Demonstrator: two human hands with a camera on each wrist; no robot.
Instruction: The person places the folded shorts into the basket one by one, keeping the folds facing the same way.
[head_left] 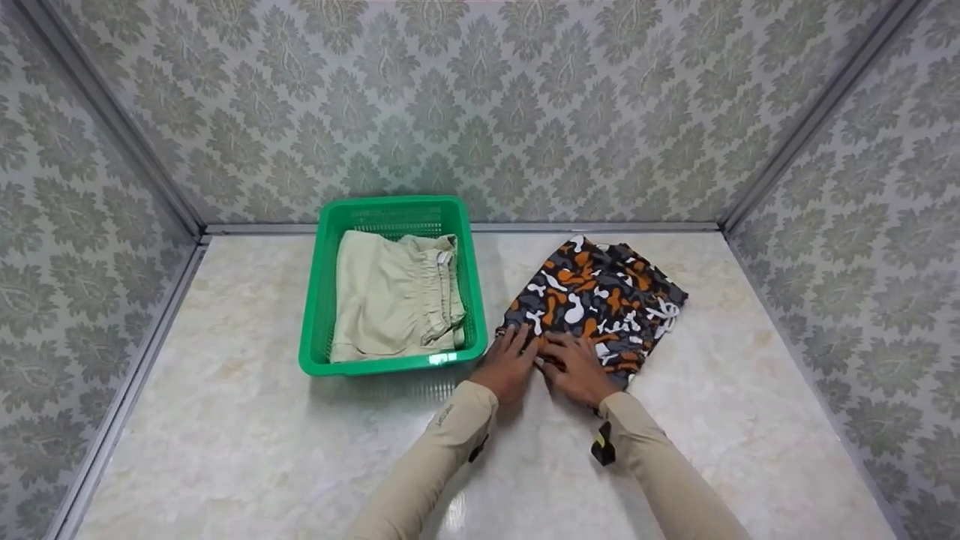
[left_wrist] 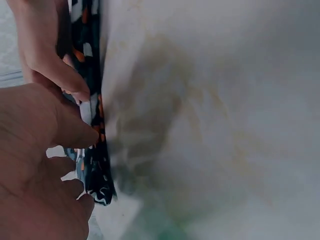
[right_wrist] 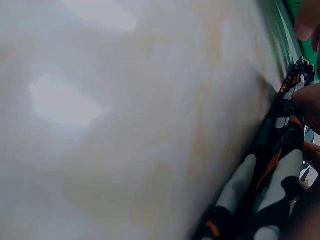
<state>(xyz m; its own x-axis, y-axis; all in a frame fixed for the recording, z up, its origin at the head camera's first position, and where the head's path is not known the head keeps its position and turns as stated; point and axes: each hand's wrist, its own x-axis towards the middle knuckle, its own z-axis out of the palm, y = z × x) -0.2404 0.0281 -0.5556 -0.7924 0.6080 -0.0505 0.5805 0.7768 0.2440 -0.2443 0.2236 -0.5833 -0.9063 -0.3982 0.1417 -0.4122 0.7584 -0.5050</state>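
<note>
Folded shorts (head_left: 577, 296) in a black, grey, orange and white camouflage print lie on the table, with a white drawstring (head_left: 664, 311) at their right side. My left hand (head_left: 510, 369) rests spread on their near left corner. Close beside it, my right hand (head_left: 579, 371) lies over the near edge, its fingers bent slightly toward the left one. In the left wrist view, both thumbs touch the layered edge of the shorts (left_wrist: 92, 165). The right wrist view shows that thick edge (right_wrist: 270, 180) from the side; most of the right hand is out of that view.
A green plastic basket (head_left: 306, 322) stands just left of the shorts, near my left hand. Folded beige trousers or shorts (head_left: 390, 296) with an elastic waistband lie in it. Patterned panels (head_left: 480, 112) enclose the pale marbled table (head_left: 240, 442) at the back and sides.
</note>
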